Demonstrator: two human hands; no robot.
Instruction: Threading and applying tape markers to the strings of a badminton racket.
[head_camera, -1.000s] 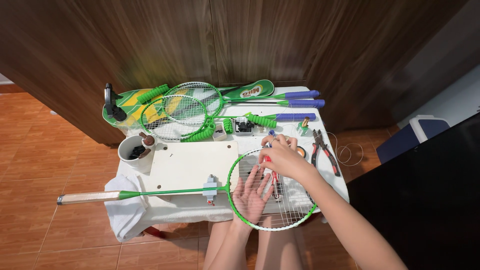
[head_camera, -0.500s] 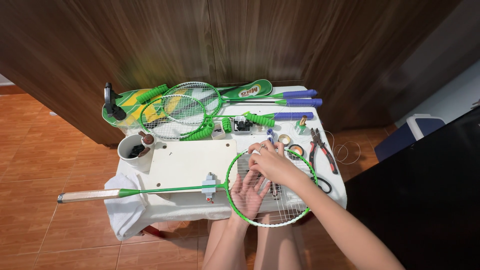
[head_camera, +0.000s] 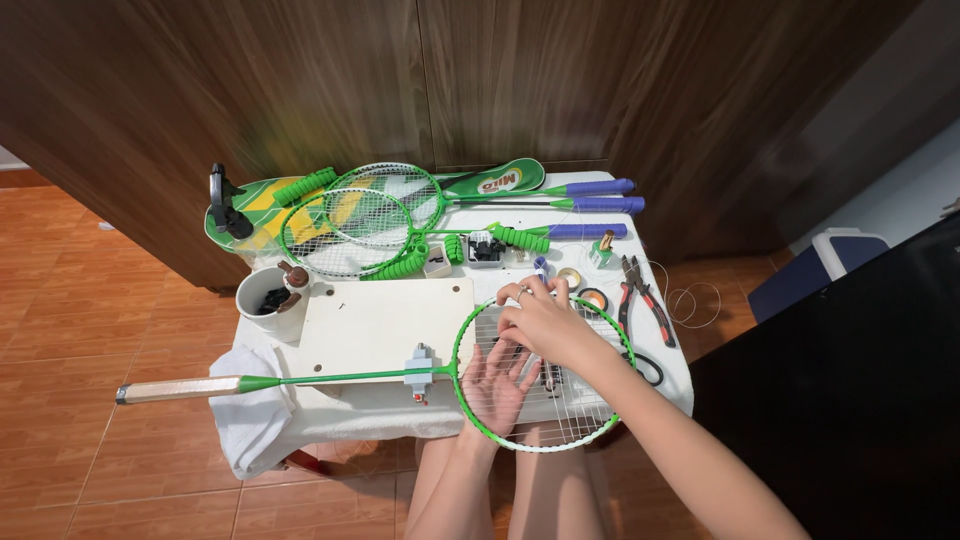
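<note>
Your left hand (head_camera: 497, 385) sits flat and spread under the strings of the green racket (head_camera: 545, 375), while your right hand (head_camera: 540, 322) pinches at a string just above it, near the top of the frame. Most of the grid looks woven; whether ends are tied off I can't tell. Pliers (head_camera: 643, 297) lie close to the right, and the table edge (head_camera: 400, 432) runs right under your wrists, so room's tight.

Racket (head_camera: 545, 372) at the table's (head_camera: 672, 375) near edge, board (head_camera: 385, 322) to its left, pliers (head_camera: 645, 297) right, perhaps tape rolls (head_camera: 581, 287) behind.
</note>
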